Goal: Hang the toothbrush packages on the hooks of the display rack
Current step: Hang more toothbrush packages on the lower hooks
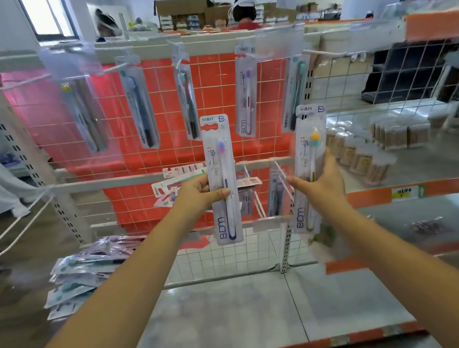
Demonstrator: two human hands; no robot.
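My left hand (198,195) grips a toothbrush package with a purple-headed brush (219,158), held upright in front of the wire rack. My right hand (318,183) grips a second upright package with a yellow-headed brush (309,148). Both packages sit below the top row of hooks, where several toothbrush packages (245,92) hang on the white wire display rack (212,70). White hooks (254,188) on the lower rail jut out between my hands, and one of them carries a package (275,191).
A pile of loose toothbrush packages (83,274) lies at the lower left beside the grey shelf (237,314). Jars of cotton swabs (362,157) stand on the shelf to the right. A person in a red top stands behind the rack.
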